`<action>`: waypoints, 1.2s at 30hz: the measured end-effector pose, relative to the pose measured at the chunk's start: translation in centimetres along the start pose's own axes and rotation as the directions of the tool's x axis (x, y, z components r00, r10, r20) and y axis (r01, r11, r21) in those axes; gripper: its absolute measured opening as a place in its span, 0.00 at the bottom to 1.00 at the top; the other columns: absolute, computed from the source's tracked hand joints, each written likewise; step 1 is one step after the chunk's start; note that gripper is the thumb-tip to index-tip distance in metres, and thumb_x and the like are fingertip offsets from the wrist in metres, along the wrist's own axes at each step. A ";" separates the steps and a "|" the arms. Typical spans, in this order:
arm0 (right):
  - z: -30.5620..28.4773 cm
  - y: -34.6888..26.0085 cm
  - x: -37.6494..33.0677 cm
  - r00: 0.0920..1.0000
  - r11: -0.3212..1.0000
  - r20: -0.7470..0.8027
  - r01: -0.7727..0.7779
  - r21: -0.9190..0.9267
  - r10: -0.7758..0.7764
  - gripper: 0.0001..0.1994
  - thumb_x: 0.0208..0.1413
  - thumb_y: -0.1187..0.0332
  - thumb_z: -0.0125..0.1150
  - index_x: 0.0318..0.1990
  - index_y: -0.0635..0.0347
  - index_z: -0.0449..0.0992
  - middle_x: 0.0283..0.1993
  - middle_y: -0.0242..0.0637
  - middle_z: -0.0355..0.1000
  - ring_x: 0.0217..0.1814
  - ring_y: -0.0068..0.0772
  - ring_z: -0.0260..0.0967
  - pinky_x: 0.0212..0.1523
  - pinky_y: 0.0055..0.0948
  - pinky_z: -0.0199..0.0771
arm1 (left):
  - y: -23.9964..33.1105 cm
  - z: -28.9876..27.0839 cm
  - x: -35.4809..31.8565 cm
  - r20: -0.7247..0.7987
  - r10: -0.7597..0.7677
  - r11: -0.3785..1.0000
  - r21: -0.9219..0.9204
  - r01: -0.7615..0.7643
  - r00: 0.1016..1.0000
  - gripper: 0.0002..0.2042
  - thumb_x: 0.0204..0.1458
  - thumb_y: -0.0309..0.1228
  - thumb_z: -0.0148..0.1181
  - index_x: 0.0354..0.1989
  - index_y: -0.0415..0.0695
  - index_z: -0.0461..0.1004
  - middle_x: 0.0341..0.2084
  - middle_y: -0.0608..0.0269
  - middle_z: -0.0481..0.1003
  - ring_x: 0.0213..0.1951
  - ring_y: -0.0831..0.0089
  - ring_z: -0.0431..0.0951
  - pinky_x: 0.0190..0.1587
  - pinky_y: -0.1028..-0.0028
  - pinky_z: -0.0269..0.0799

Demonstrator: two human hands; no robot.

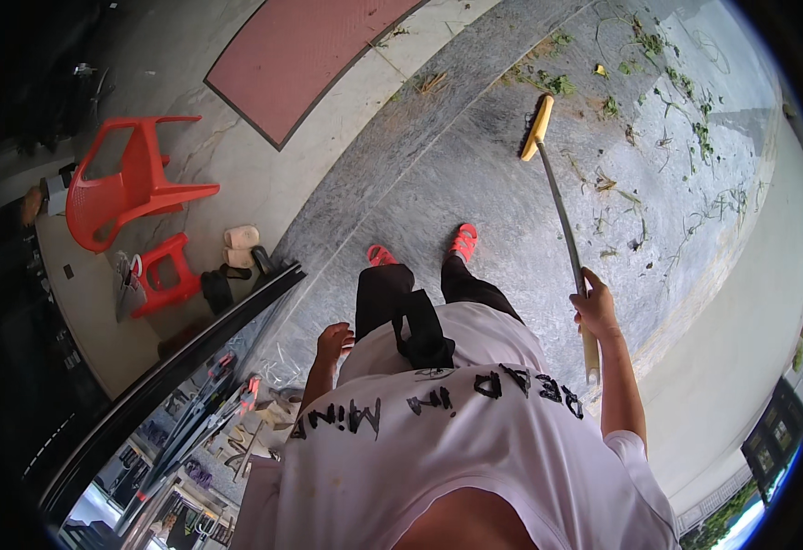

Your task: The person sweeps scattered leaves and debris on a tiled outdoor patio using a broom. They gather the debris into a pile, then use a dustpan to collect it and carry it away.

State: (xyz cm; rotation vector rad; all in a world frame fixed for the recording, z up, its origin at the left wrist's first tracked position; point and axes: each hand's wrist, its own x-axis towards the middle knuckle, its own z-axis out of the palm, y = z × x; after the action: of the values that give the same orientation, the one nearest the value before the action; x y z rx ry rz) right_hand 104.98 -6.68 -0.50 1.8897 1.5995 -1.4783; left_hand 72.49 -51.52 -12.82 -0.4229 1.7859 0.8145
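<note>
My right hand [596, 307] is closed around the long handle of a push broom [562, 206], on the right of the head view. Its yellow broom head [537, 128] rests on the grey concrete ahead, beside scattered green leaves and plant stems [610, 107]. The handle's lighter end shows below my grip. My left hand [332, 341] hangs by my left side with nothing visible in it. Its fingers are loosely bent and slightly apart, and partly turned out of sight. My feet stand on the concrete in red sandals [464, 240].
A red plastic chair [140, 188] and a red stool [165, 275] stand to the left, with beige footwear [241, 243] beside them. A dark-edged reddish mat [300, 64] lies ahead left. Dark glossy panelling [172, 385] runs close on my left; a pale wall [741, 312] rises on the right.
</note>
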 end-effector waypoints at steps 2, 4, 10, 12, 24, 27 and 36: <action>1.8 -3.7 -0.3 0.981 0.998 0.183 0.064 0.001 -0.064 0.31 0.42 0.75 0.55 0.59 0.55 0.58 0.20 0.38 0.66 0.12 0.25 0.63 0.10 0.30 0.65 | -0.4 -0.3 0.4 0.034 0.063 0.997 -0.051 -0.061 0.997 0.16 0.50 0.38 0.55 0.45 0.44 0.68 0.30 0.62 0.73 0.29 0.74 0.72 0.31 0.72 0.69; 4.4 -8.4 -0.2 0.927 0.992 0.363 0.116 -0.042 -0.093 0.31 0.42 0.74 0.56 0.59 0.54 0.58 0.19 0.36 0.65 0.12 0.24 0.62 0.11 0.30 0.65 | -1.4 -1.5 2.6 0.105 0.147 0.989 -0.037 -0.144 0.984 0.17 0.49 0.40 0.56 0.44 0.43 0.68 0.29 0.62 0.73 0.29 0.74 0.73 0.31 0.72 0.69; 19.1 -21.2 3.1 0.617 0.897 0.756 0.432 -0.092 -0.219 0.30 0.44 0.75 0.54 0.59 0.53 0.58 0.24 0.38 0.66 0.14 0.25 0.64 0.12 0.25 0.64 | 4.5 -4.2 5.5 0.139 0.074 0.997 0.028 -0.078 0.988 0.20 0.49 0.42 0.56 0.46 0.43 0.67 0.33 0.60 0.74 0.35 0.72 0.74 0.37 0.71 0.70; 28.2 -21.9 7.2 0.370 0.494 0.763 0.866 -0.077 -0.530 0.30 0.38 0.68 0.60 0.54 0.57 0.63 0.33 0.46 0.70 0.34 0.40 0.71 0.35 0.34 0.71 | 9.0 -6.5 5.3 0.089 0.065 0.998 0.013 -0.067 0.994 0.18 0.50 0.40 0.53 0.47 0.43 0.67 0.35 0.60 0.73 0.37 0.71 0.74 0.37 0.70 0.70; 30.0 -36.4 10.3 0.733 0.970 0.673 0.081 -0.229 0.098 0.30 0.43 0.72 0.61 0.58 0.53 0.61 0.21 0.34 0.67 0.14 0.23 0.63 0.10 0.26 0.64 | 15.2 -21.6 12.0 -0.075 -0.030 0.964 -0.266 0.009 0.997 0.14 0.54 0.38 0.50 0.46 0.45 0.67 0.36 0.59 0.73 0.37 0.69 0.75 0.36 0.68 0.72; 21.9 -36.9 10.1 0.869 0.982 0.466 -0.105 -0.156 0.167 0.30 0.44 0.71 0.60 0.59 0.49 0.61 0.20 0.33 0.66 0.13 0.23 0.61 0.10 0.27 0.61 | 13.6 -23.4 14.7 -0.036 -0.199 0.947 -0.264 0.183 0.979 0.14 0.53 0.37 0.50 0.46 0.46 0.67 0.35 0.60 0.73 0.35 0.69 0.75 0.34 0.67 0.73; 14.7 -34.0 19.9 0.979 0.931 -0.194 -0.132 -0.339 0.068 0.05 0.45 0.76 0.55 0.32 0.62 0.68 0.15 0.36 0.65 0.12 0.28 0.62 0.09 0.32 0.63 | 27.0 -25.0 16.7 -0.024 0.104 0.951 -0.290 -0.106 0.994 0.16 0.53 0.39 0.51 0.46 0.43 0.67 0.35 0.58 0.73 0.36 0.70 0.75 0.36 0.69 0.72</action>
State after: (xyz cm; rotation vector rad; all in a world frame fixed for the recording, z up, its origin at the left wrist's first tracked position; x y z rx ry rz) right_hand 66.16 6.58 -9.79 1.9015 1.6815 -0.9261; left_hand 32.25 -48.49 -14.91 -0.5264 1.7113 1.1600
